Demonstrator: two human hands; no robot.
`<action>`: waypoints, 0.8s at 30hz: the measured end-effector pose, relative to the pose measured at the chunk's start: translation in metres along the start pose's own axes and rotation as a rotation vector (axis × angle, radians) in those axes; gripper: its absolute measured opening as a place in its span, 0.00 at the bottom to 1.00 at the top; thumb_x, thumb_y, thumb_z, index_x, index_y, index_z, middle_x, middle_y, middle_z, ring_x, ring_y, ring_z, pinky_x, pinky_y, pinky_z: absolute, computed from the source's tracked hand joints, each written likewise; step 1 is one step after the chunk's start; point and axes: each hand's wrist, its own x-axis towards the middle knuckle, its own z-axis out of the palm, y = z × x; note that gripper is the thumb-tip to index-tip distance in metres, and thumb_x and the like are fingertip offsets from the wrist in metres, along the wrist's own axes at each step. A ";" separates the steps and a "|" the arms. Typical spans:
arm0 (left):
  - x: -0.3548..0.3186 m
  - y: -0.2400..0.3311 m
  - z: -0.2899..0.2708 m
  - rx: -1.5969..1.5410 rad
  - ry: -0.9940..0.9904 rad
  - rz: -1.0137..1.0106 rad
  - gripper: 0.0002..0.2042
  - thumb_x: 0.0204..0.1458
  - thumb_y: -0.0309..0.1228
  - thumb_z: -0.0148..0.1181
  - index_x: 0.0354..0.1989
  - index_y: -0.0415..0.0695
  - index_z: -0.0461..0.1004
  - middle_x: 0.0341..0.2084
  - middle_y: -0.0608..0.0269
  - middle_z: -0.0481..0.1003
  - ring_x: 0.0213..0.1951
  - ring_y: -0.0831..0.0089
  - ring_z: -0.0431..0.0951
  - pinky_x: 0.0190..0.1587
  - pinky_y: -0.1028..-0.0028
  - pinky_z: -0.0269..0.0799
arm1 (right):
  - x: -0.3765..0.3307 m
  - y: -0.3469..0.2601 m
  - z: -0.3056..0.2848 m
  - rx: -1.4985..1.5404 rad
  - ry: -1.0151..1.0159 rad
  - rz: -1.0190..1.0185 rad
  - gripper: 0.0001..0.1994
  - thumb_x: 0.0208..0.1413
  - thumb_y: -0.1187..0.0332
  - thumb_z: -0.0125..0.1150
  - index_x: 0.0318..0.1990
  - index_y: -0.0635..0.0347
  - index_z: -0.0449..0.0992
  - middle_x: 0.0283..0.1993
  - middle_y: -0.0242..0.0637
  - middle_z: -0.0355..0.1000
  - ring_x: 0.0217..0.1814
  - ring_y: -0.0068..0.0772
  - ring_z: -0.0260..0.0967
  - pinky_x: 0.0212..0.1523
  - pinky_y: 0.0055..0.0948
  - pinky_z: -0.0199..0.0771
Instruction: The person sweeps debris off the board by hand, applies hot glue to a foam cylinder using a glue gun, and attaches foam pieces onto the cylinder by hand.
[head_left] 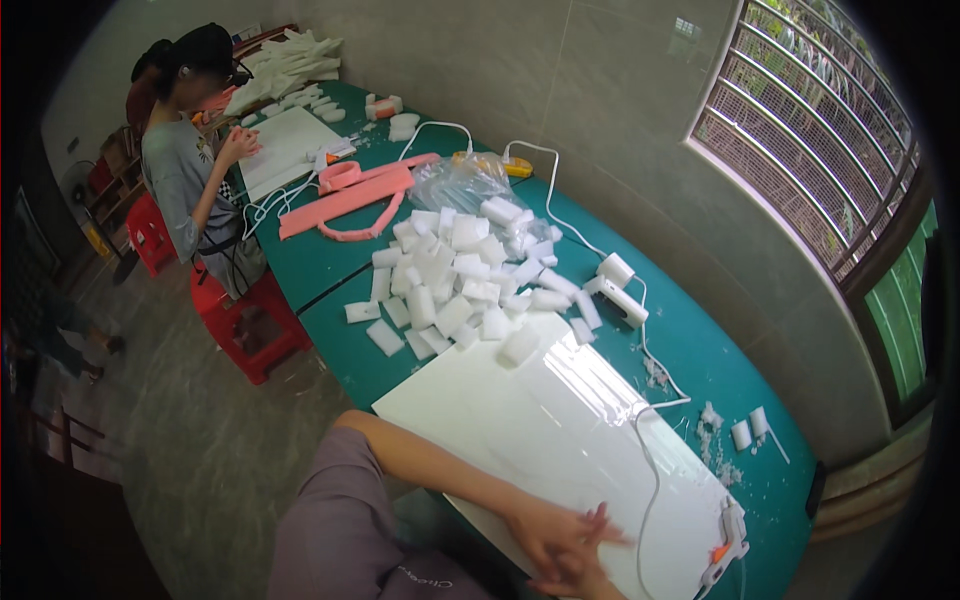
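At the lower edge my left hand (548,532) meets my right hand (592,578) over the near part of a glossy white board (480,405). The two hands overlap and touch, some fingers stretched out and a little blurred by motion. Nothing shows between them, though the overlap hides part of both palms. Right of them, a white hot-glue gun (733,540) with an orange part lies at the board's edge, its white cord running over the board. Beyond the board rises a heap of white foam pieces (455,275), one piece (519,347) lying on the board's far part.
The green table (700,340) runs along a wall with a barred window (800,120). A white power strip (615,300), pink foam strips (350,205) and a clear plastic bag (455,185) lie on it. A co-worker (195,150) sits farther left at another white board (290,150).
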 end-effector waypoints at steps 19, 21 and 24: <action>-0.016 -0.040 0.039 -0.147 0.346 0.303 0.18 0.51 0.43 0.51 0.38 0.38 0.72 0.41 0.49 0.70 0.42 0.49 0.69 0.44 0.57 0.64 | 0.100 0.061 0.100 1.575 -0.330 -1.871 0.25 0.52 0.53 0.46 0.58 0.47 0.57 0.62 0.38 0.48 0.64 0.41 0.46 0.61 0.41 0.49; -0.028 -0.059 0.085 -0.076 0.572 0.300 0.21 0.49 0.45 0.52 0.40 0.39 0.72 0.43 0.50 0.69 0.45 0.48 0.68 0.45 0.55 0.62 | 0.108 0.054 0.122 1.764 -0.346 -2.115 0.24 0.54 0.53 0.44 0.57 0.48 0.58 0.62 0.37 0.51 0.63 0.39 0.47 0.61 0.40 0.49; -0.018 -0.052 0.074 -0.096 0.560 0.322 0.21 0.47 0.45 0.54 0.43 0.42 0.71 0.46 0.50 0.67 0.49 0.47 0.65 0.47 0.51 0.59 | 0.106 0.051 0.126 1.845 -0.368 -2.243 0.23 0.55 0.52 0.43 0.57 0.48 0.59 0.61 0.36 0.52 0.63 0.39 0.48 0.61 0.41 0.49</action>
